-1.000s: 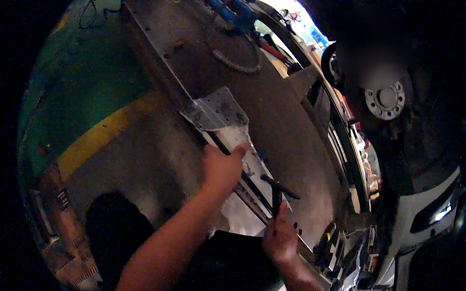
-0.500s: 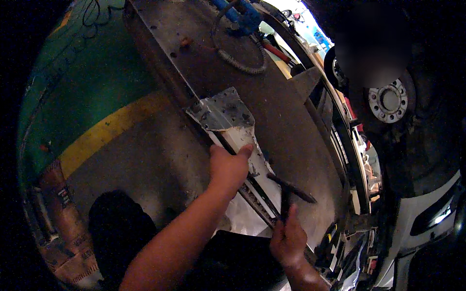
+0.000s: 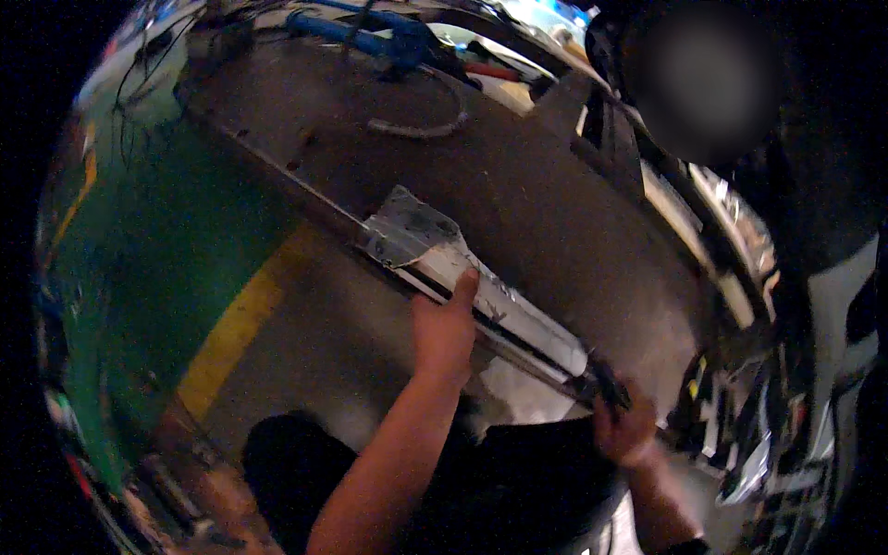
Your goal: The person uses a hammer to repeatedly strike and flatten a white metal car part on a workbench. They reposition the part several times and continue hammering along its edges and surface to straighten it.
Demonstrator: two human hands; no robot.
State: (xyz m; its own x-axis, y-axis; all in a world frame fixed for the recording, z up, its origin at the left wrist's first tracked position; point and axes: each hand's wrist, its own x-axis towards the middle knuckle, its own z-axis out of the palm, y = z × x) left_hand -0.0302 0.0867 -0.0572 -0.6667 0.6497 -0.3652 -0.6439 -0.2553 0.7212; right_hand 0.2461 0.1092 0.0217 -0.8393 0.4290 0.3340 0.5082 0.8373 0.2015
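Green floor (image 3: pixel 148 231) spread well to the left of the left hand (image 3: pixel 444 335), with a yellow stripe (image 3: pixel 231 338) curving across the ground nearer that hand, and a brown sheet (image 3: pixel 236 495), too blurred to make out, below the stripe. Up and left from the left hand, just beyond its fingers, sat the grey metal plate (image 3: pixel 407 231) that ended a long white metal panel (image 3: pixel 532 324). Farther above, well apart from the hand, were a blue tool (image 3: pixel 398 46) and a curled hose (image 3: pixel 453 116) on the brown tabletop (image 3: pixel 555 222). The left hand gripped the panel, thumb laid over its upper face; the panel ran slantwise along the tabletop's near edge, down toward the right hand (image 3: pixel 625 418). That hand was closed around a dark tool (image 3: pixel 603 379) beside the panel's lower end, the tool's shape blurred. Right of it stood a dim jumble of parts (image 3: pixel 740 435).
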